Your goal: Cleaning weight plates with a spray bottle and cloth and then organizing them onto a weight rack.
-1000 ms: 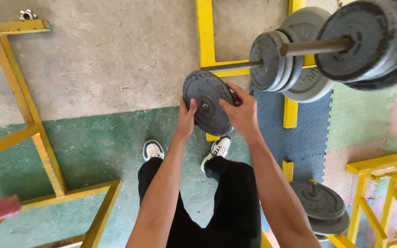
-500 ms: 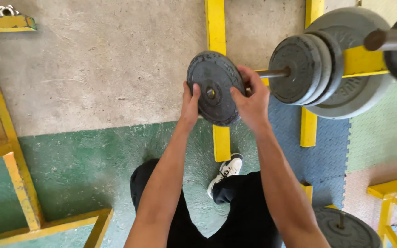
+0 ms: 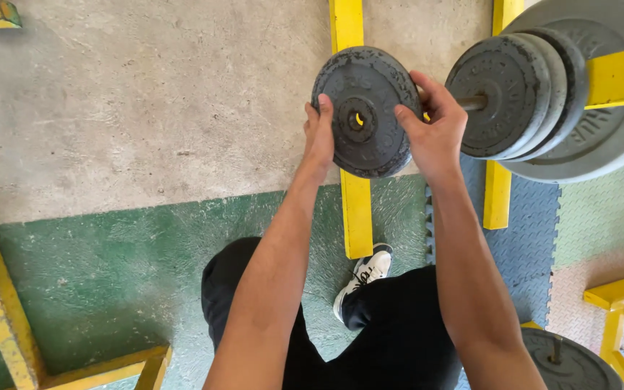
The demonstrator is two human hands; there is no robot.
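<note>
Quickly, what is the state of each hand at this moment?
Left hand: closed on the left edge of the dark weight plate.
Right hand: closed on the right edge of the same plate.

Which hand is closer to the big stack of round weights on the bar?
Right. The right hand grips the small plate's edge beside the stack of plates. The left hand grips the plate's far edge, farther from the stack.
</note>
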